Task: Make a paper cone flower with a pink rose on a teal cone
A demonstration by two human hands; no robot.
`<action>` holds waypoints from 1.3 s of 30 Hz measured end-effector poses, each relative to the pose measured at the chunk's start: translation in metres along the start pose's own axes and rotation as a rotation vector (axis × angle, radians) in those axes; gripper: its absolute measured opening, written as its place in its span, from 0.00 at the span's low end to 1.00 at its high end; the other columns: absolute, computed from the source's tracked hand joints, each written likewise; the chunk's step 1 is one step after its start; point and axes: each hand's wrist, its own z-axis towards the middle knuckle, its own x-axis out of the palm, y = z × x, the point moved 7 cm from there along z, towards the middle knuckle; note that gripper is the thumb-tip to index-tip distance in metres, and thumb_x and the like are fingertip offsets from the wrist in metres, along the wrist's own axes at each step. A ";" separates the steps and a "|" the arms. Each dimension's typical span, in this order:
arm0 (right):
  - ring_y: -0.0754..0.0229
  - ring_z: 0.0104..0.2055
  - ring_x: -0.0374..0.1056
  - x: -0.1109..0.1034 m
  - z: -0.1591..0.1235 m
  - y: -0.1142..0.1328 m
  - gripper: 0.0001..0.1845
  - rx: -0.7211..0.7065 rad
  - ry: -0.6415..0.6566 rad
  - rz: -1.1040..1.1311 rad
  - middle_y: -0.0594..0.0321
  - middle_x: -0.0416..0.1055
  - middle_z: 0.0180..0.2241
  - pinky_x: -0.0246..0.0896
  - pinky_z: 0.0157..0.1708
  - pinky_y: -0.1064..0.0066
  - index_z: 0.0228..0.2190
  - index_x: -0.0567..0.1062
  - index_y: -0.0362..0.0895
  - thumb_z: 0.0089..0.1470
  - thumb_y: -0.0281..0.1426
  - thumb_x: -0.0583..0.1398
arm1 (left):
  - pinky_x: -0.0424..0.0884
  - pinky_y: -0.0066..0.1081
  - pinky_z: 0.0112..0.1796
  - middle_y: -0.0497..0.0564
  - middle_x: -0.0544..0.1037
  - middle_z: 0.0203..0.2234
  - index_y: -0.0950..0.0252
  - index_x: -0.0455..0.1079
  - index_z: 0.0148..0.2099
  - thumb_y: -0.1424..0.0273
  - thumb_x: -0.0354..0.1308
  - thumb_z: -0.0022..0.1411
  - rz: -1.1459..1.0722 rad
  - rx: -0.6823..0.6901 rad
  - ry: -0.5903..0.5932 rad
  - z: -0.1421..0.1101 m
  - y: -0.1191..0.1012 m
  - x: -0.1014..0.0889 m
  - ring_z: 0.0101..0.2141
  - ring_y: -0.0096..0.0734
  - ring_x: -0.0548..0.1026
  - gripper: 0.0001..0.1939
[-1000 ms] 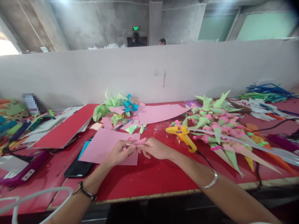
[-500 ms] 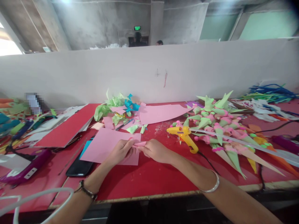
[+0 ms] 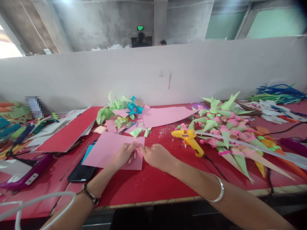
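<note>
My left hand (image 3: 123, 155) and my right hand (image 3: 155, 156) meet over the red table (image 3: 153, 185), fingers closed together on a small pink paper piece (image 3: 139, 152) that barely shows between them. Both rest at the near edge of a larger pink paper sheet (image 3: 107, 147). A yellow glue gun (image 3: 189, 139) lies just right of my right hand, its black cord running toward me.
A pile of green and pink paper cones (image 3: 227, 134) fills the right side. Green and blue paper scraps (image 3: 120, 110), a second pink sheet (image 3: 165, 115), a red card (image 3: 67, 132), a black phone (image 3: 80, 172) and a purple tool (image 3: 24, 174) lie about. A white partition (image 3: 153, 73) backs the table.
The pink piece stuck out between my hands earlier; now my fingers have closed around it and it is nearly hidden. Both hands stayed in place.
</note>
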 end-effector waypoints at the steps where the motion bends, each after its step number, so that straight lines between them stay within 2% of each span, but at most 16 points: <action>1: 0.59 0.26 0.69 -0.001 0.000 0.002 0.18 0.007 -0.011 -0.009 0.51 0.70 0.26 0.57 0.21 0.72 0.46 0.60 0.30 0.55 0.19 0.40 | 0.52 0.21 0.14 0.42 0.56 0.02 0.66 0.58 0.12 0.56 0.39 0.58 -0.001 -0.016 -0.009 0.000 0.000 0.000 0.07 0.18 0.55 0.29; 3: 0.58 0.26 0.69 -0.002 -0.001 0.004 0.18 0.021 -0.014 -0.004 0.50 0.70 0.26 0.58 0.21 0.71 0.47 0.59 0.28 0.54 0.18 0.42 | 0.52 0.21 0.14 0.42 0.55 0.02 0.66 0.57 0.11 0.56 0.39 0.58 0.009 -0.047 -0.017 -0.001 0.001 -0.001 0.07 0.18 0.55 0.28; 6: 0.57 0.25 0.69 -0.002 -0.002 0.001 0.19 0.056 0.027 0.078 0.53 0.71 0.23 0.58 0.21 0.70 0.48 0.58 0.29 0.53 0.19 0.44 | 0.50 0.22 0.13 0.42 0.53 0.01 0.65 0.55 0.10 0.56 0.39 0.57 0.023 -0.092 0.005 -0.001 0.004 0.000 0.07 0.19 0.54 0.29; 9: 0.58 0.24 0.69 -0.003 -0.005 -0.010 0.15 0.108 0.051 0.266 0.55 0.71 0.22 0.57 0.22 0.71 0.41 0.67 0.36 0.55 0.24 0.45 | 0.51 0.23 0.14 0.43 0.55 0.03 0.66 0.56 0.12 0.57 0.38 0.58 0.027 -0.007 0.030 0.000 -0.001 0.001 0.08 0.19 0.55 0.28; 12: 0.64 0.21 0.66 -0.005 -0.006 -0.024 0.22 0.189 0.046 0.688 0.58 0.69 0.18 0.56 0.24 0.75 0.24 0.72 0.37 0.58 0.31 0.44 | 0.55 0.22 0.18 0.42 0.59 0.08 0.67 0.59 0.18 0.59 0.41 0.59 0.037 0.210 0.042 -0.002 -0.017 0.000 0.12 0.18 0.58 0.22; 14: 0.70 0.16 0.60 -0.001 -0.007 -0.028 0.26 0.203 0.089 1.077 0.64 0.63 0.11 0.55 0.23 0.78 0.18 0.71 0.37 0.58 0.33 0.43 | 0.56 0.21 0.19 0.41 0.62 0.13 0.67 0.60 0.25 0.61 0.44 0.58 0.052 0.321 0.028 -0.006 -0.026 -0.001 0.14 0.18 0.58 0.16; 17: 0.73 0.09 0.46 0.006 -0.006 -0.024 0.22 0.149 0.217 1.551 0.72 0.57 0.07 0.45 0.13 0.80 0.26 0.71 0.36 0.59 0.32 0.43 | 0.56 0.21 0.19 0.42 0.63 0.18 0.66 0.60 0.33 0.63 0.44 0.58 0.088 0.417 -0.021 -0.011 -0.036 -0.005 0.16 0.17 0.58 0.11; 19: 0.73 0.07 0.42 0.009 -0.007 -0.022 0.20 0.127 0.273 1.706 0.74 0.57 0.07 0.38 0.10 0.79 0.30 0.71 0.36 0.58 0.31 0.43 | 0.56 0.21 0.20 0.43 0.63 0.18 0.66 0.59 0.30 0.64 0.43 0.59 0.140 0.453 -0.027 -0.013 -0.038 -0.006 0.17 0.18 0.58 0.12; 21: 0.73 0.08 0.42 0.011 -0.007 -0.021 0.19 0.118 0.289 1.759 0.73 0.58 0.08 0.36 0.10 0.79 0.30 0.71 0.37 0.58 0.31 0.43 | 0.56 0.21 0.21 0.43 0.62 0.17 0.66 0.58 0.26 0.64 0.42 0.60 0.197 0.478 -0.005 -0.013 -0.039 -0.005 0.18 0.19 0.59 0.14; 24: 0.73 0.08 0.42 0.013 -0.008 -0.019 0.19 0.121 0.305 1.738 0.73 0.58 0.08 0.37 0.10 0.79 0.28 0.70 0.37 0.58 0.31 0.44 | 0.55 0.22 0.21 0.42 0.60 0.15 0.66 0.55 0.22 0.64 0.41 0.60 0.235 0.481 0.010 -0.013 -0.038 -0.005 0.18 0.19 0.58 0.17; 26: 0.73 0.09 0.44 0.012 -0.008 -0.019 0.21 0.120 0.276 1.660 0.72 0.57 0.08 0.41 0.12 0.79 0.23 0.70 0.37 0.58 0.31 0.44 | 0.54 0.21 0.20 0.41 0.57 0.13 0.66 0.54 0.21 0.64 0.42 0.60 0.224 0.448 0.014 -0.012 -0.036 -0.005 0.17 0.18 0.56 0.18; 30: 0.72 0.17 0.57 -0.001 -0.006 -0.027 0.26 0.141 0.010 1.362 0.67 0.61 0.13 0.54 0.25 0.79 0.12 0.64 0.39 0.58 0.34 0.45 | 0.49 0.20 0.15 0.39 0.54 0.10 0.66 0.56 0.22 0.62 0.42 0.60 0.072 0.321 0.017 -0.009 -0.029 -0.007 0.12 0.16 0.52 0.18; 32: 0.70 0.22 0.62 -0.005 -0.006 -0.028 0.24 0.141 -0.072 1.175 0.65 0.65 0.17 0.56 0.30 0.77 0.16 0.66 0.39 0.58 0.33 0.44 | 0.49 0.20 0.13 0.38 0.53 0.08 0.66 0.55 0.21 0.61 0.43 0.59 -0.008 0.249 0.023 -0.008 -0.025 -0.006 0.10 0.16 0.52 0.18; 34: 0.67 0.25 0.65 -0.006 -0.006 -0.027 0.19 0.147 -0.090 0.933 0.62 0.69 0.22 0.56 0.29 0.76 0.26 0.70 0.39 0.58 0.32 0.44 | 0.49 0.19 0.12 0.38 0.53 0.07 0.65 0.54 0.20 0.59 0.43 0.58 -0.047 0.192 0.031 -0.007 -0.020 -0.005 0.09 0.15 0.52 0.19; 37: 0.62 0.28 0.67 -0.004 -0.005 -0.023 0.14 0.133 -0.078 0.511 0.57 0.72 0.29 0.55 0.26 0.74 0.40 0.67 0.40 0.58 0.28 0.45 | 0.49 0.19 0.11 0.38 0.53 0.05 0.65 0.53 0.19 0.58 0.43 0.58 -0.065 0.125 0.047 -0.005 -0.014 -0.003 0.07 0.15 0.51 0.20; 39: 0.60 0.29 0.68 -0.003 -0.005 -0.018 0.15 0.081 -0.064 0.302 0.55 0.71 0.29 0.55 0.26 0.73 0.42 0.65 0.38 0.57 0.24 0.44 | 0.48 0.19 0.11 0.37 0.53 0.04 0.65 0.53 0.19 0.58 0.43 0.58 -0.081 0.093 0.067 -0.004 -0.011 -0.002 0.07 0.15 0.50 0.20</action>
